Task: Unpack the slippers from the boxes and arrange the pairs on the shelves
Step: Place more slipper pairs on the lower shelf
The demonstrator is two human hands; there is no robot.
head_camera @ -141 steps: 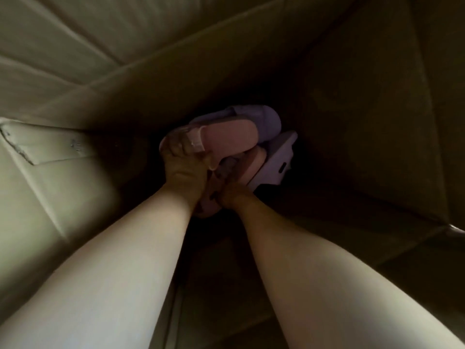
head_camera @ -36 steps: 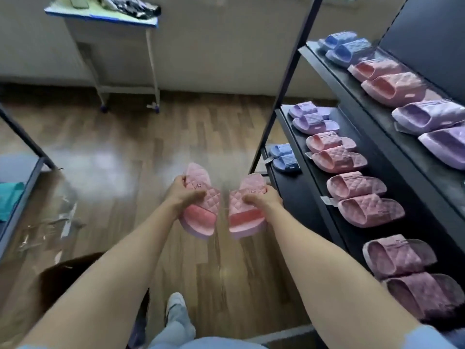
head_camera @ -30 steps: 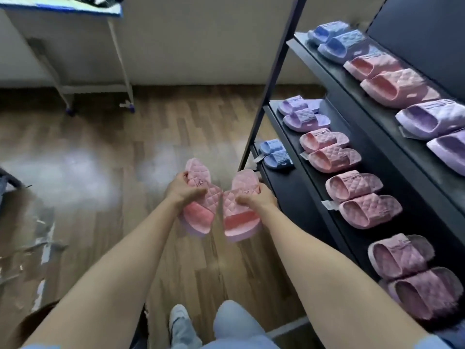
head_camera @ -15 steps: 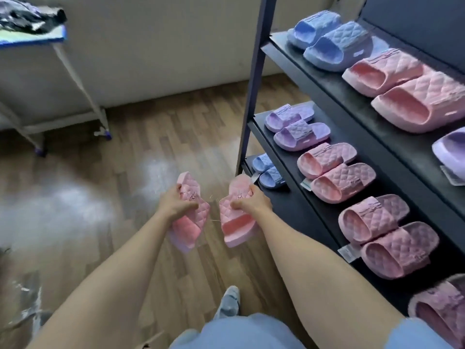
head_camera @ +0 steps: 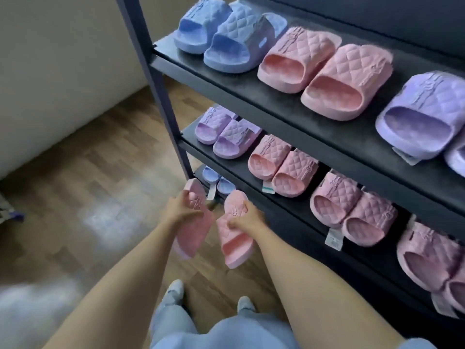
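The dark shelf rack point(head_camera: 276, 102) fills the right half of the frame. Its three levels step down toward the lower centre, and one upright post point(head_camera: 151, 79) runs down from the top edge. The wooden floor point(head_camera: 88, 185) spreads over the left and bottom, with a pale wall point(head_camera: 63, 59) in the upper left.

Along the top level, left to right, sit a blue pair point(head_camera: 221, 34), a large pink pair point(head_camera: 324, 71) and a purple slipper point(head_camera: 422, 117) at the right edge. The middle level carries a purple pair point(head_camera: 226, 133), two more pink pairs and, at the lower right, a mauve pair point(head_camera: 432, 260). A small blue pair point(head_camera: 216, 180) sits on the lowest level, just above the hands in the frame.

The slippers being handled are not on any shelf. They hang in the lower centre of the frame, above the floor and just in front of the rack's lowest corner. The left hand point(head_camera: 181, 207) grips the left pink slipper point(head_camera: 195, 227), its fingers point(head_camera: 192, 211) curled over the quilted strap from the outer side. The right hand point(head_camera: 249, 219) grips the right pink slipper point(head_camera: 234, 245) the same way, fingers point(head_camera: 245, 206) wrapped over the strap. The toes point up the frame and the heels toward the person, with a narrow gap between the two.

Pale jeans point(head_camera: 226, 333) and light shoes point(head_camera: 175, 290) show at the bottom. Paper tags point(head_camera: 333, 239) hang from the middle shelf's edge.
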